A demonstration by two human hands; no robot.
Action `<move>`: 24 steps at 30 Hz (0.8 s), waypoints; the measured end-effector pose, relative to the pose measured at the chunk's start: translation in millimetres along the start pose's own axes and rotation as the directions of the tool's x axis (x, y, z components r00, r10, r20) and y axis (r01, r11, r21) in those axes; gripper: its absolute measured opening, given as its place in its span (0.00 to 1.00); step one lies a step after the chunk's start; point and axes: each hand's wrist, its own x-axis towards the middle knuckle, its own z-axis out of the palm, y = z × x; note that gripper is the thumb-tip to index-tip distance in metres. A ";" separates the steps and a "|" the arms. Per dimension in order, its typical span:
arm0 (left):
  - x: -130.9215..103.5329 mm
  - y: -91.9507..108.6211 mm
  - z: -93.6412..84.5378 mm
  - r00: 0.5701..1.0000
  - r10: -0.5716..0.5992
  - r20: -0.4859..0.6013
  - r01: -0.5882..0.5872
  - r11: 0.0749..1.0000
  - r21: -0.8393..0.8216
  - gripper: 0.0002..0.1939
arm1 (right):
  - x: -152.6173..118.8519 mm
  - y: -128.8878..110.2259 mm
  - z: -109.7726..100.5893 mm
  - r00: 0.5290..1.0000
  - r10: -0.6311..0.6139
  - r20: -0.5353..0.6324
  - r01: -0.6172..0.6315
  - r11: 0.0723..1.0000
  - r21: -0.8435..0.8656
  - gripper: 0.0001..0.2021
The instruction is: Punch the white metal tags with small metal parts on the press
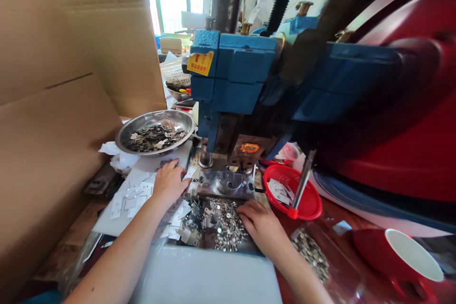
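A blue press (235, 71) stands in the middle, its metal die block (228, 184) low at the centre. My left hand (171, 180) lies left of the die, fingers apart, beside flat white plates (133, 197). At the right edge of a heap of small shiny rivets (228, 223) is my right hand (258, 221), its fingers bent close together; whether anything is under the fingertips is hidden. Dark flat metal pieces (192, 221) lie between the white plates and the rivets.
A steel bowl (123, 140) of metal pieces sits back left, near tall cardboard (117, 47). Right of the press are a red basket (315, 199) with white plates, a bag of small parts (311, 254) and a red mug (374, 251). A large red wheel (409, 128) fills the right side.
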 end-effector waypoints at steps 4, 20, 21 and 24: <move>-0.8 -1.1 3.3 1.000 -0.005 0.010 0.006 0.997 -0.078 0.10 | 2.7 2.2 -4.6 0.999 0.033 0.013 -0.032 0.998 -0.050 0.10; -8.8 18.1 -7.0 0.993 -0.121 -0.011 0.057 0.547 -0.835 0.15 | 55.6 -23.5 -15.4 0.909 -0.051 -0.413 0.026 0.997 -0.066 0.10; -11.0 22.5 -7.2 0.993 -0.111 0.025 0.077 0.487 -0.870 0.15 | 60.0 -24.6 -15.4 0.910 -0.064 -0.409 0.019 0.993 -0.114 0.10; -18.1 35.9 -10.6 0.987 -0.086 0.133 0.155 0.347 -0.925 0.14 | 63.0 -23.5 -14.5 0.913 -0.081 -0.401 0.003 0.982 -0.190 0.13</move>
